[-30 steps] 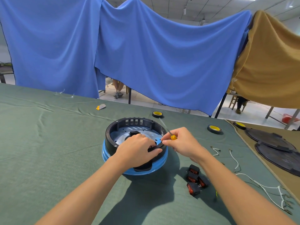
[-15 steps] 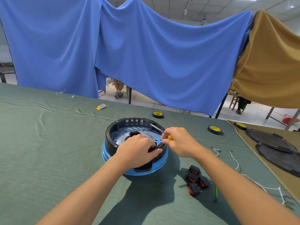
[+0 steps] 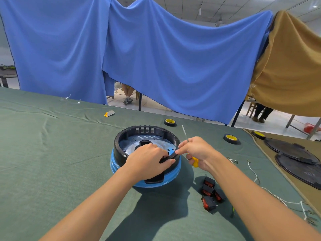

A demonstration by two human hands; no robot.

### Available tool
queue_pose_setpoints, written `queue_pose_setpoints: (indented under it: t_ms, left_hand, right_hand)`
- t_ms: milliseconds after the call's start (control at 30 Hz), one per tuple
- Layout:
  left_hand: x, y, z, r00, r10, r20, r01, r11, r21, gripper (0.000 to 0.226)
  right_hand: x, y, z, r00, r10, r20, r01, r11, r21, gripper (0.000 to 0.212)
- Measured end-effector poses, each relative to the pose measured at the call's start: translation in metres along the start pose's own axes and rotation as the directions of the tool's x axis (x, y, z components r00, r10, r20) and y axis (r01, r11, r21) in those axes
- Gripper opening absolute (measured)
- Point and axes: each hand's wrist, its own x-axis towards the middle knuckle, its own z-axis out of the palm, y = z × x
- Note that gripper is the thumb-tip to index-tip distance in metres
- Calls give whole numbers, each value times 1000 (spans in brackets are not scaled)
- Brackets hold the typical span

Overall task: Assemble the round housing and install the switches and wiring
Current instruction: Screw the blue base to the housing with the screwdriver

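Round housing, black ring on blue base, set at bench centre on green cloth. Left hand curled over housing's near rim at 5 o'clock, rim gripped. Right hand closed on screwdriver, yellow handle below palm, shaft pointed up toward 11 o'clock; fingertips pressed at rim just beside left thumb. Switches, black and red, clustered at 4 o'clock of housing, near right forearm. White wiring laid at 3 o'clock. Tape rolls seen at 1 to 2 o'clock.
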Motion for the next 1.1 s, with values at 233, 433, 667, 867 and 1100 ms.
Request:
queue_pose_setpoints:
  t_ms: [233,433,667,867,1100]
  left_hand:
    - [-2,8,-6,999,-8,-41,12,996,86,43]
    - [-5,40,-4,968,40,-248,43,947,319,23]
    - [-6,56,15,970,-73,-233,157,917,368,19]
    - [-9,63,24,957,-124,-262,217,905,365,30]
    - [-14,65,28,974,-175,-147,221,886,408,63]
  right_hand:
    - [3,5,-4,992,-111,-68,107,993,-50,13]
    - [19,27,-36,955,-109,-277,111,994,-8,10]
    - [38,70,-48,907,-153,-391,-46,889,-456,15]
    - [52,75,-39,880,-174,-442,-123,815,-566,23]
    - [57,75,-25,870,-181,-459,-156,783,-603,24]
